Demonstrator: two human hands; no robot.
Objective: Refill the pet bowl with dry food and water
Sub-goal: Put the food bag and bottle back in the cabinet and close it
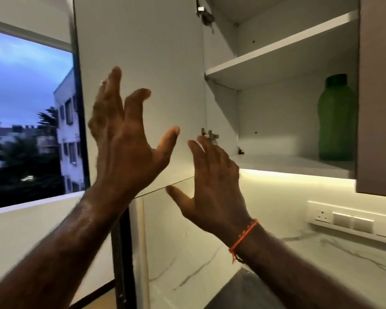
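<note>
Green bottle (337, 118): a tall, dark green plastic bottle with a cap, standing upright on the lowest shelf (294, 162) of an open wall cabinet, near that shelf's right edge and towards the back. Nothing else can be seen on this shelf.

Upper shelf (276, 54): a white board above the bottle, seen from underneath.

Cabinet door (143, 63): white, swung open to the left, its inner face towards the viewer. A metal hinge (208, 135) joins it to the cabinet at the height of the lowest shelf; a second hinge shows near the top.

Left hand (125, 130): raised in front of the open door, fingers spread and slightly bent, holding nothing. Whether the fingertips touch the door cannot be told.

Right hand (214, 181): raised lower down, by the door's bottom corner and just left of the lowest shelf's front edge, fingers spread, palm away from the viewer, holding nothing. An orange thread band (243, 236) circles its wrist.

Light strip (299, 176): a warm glow along the underside of the cabinet.

Wall: pale marble-look surface below the cabinet, carrying a white switch and socket panel (352, 219) at the right.

Window (29, 112): far left, showing a dusky blue sky, a white building and dark trees.
</note>
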